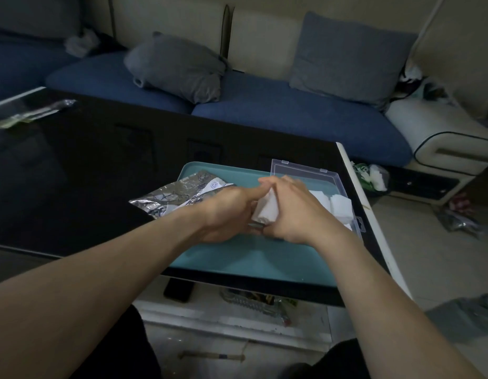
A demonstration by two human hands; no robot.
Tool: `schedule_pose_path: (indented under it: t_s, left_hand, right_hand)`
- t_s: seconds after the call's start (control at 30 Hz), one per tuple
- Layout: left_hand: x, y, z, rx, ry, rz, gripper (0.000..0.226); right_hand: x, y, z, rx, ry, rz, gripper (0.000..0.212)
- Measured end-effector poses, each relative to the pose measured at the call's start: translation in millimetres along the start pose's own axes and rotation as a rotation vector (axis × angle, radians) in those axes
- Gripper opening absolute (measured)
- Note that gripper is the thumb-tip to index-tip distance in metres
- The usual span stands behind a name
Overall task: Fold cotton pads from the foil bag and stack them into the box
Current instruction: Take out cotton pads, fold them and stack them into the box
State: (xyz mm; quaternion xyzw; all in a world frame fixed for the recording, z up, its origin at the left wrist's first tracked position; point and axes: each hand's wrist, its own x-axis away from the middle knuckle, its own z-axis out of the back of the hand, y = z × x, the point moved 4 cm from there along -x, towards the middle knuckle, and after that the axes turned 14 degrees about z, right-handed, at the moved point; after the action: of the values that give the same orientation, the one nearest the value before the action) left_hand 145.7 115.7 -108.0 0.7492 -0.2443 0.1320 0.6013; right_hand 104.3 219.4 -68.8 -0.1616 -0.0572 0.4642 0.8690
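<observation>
Both hands, left [226, 212] & right [292, 212], fingers clamped on folded cotton pad [266, 210]; long axis near-upright, over tray [251, 258].

Crinkled shiny foil bag [180, 196], clear plastic box [314, 173], soft white cotton pad [266, 209], glossy black tabletop [73, 170]

A glossy black rectangular table top [73, 173] with a white edge was seen. A flat teal rectangular tray [251, 258] was set on it toward 4 o'clock, and a crinkled clear plastic wrapper [32, 112] lay toward 10 o'clock.
</observation>
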Motion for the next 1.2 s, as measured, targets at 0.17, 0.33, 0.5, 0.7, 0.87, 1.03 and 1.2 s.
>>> schedule_pose_path:
  t_s: [0.17, 0.33, 0.5, 0.7, 0.87, 1.03, 1.2]
  left_hand:
    - [4, -2, -2, 0.016, -0.1, -0.043, 0.043]
    - [2, -1, -2, 0.152, -0.166, 0.029, 0.038]
    - [1, 0, 1, 0.103, -0.072, 0.035, 0.037]
    - [-11, 2, 13, 0.084, 0.255, -0.11, 0.018]
    - [-19, 6, 3, 0.133, 0.306, -0.211, 0.021]
    - [-30, 10, -4, -0.478, 0.565, -0.342, 0.009]
    - [-46, 4, -33, -1.066, 0.5, -0.545, 0.025]
  right_hand:
    - [-5, 7, -20, -0.26, -0.028, -0.02, 0.147]
    - [-4, 2, -23, -0.547, 0.036, -0.002, 0.162]
    - [1, 26, -13, -0.687, 0.074, -0.179, 0.127]
    - [9, 42, -17, -1.142, 0.178, -0.304, 0.026]
    - [17, 54, -7, -1.174, 0.384, -0.311, 0.022]
    - [52, 117, 16, -0.954, 0.631, -0.506, 0.013]
    - [76, 154, -4, -0.851, 0.613, -0.722, 0.032]
